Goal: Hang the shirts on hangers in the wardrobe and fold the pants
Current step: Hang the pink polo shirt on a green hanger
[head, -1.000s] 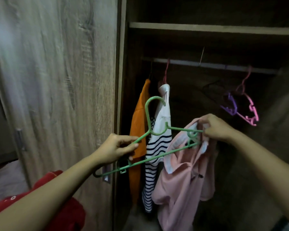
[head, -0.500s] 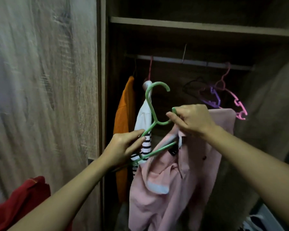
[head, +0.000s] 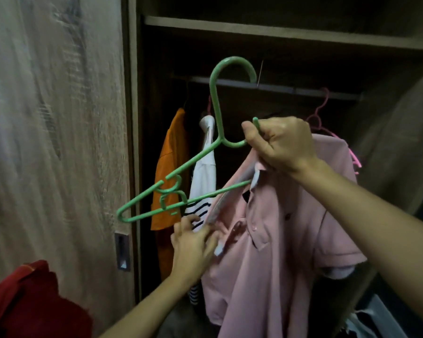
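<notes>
**Pink shirt half-threaded on hanger**

Pink shirt [head: 279,240] hangs just below the wardrobe rail [head: 291,90], with one arm of the green hanger [head: 181,170] inside its neck. The other arm sticks out bare, slanting down-left. Right hand [head: 281,145] clamps the hanger neck plus collar. Left hand [head: 193,242] pinches the collar edge under the bare arm, so it's nearer and likely pulls it over.

Left hand [head: 193,242] off green hanger [head: 215,106], now pinching pink shirt [head: 279,252] collar.
</notes>
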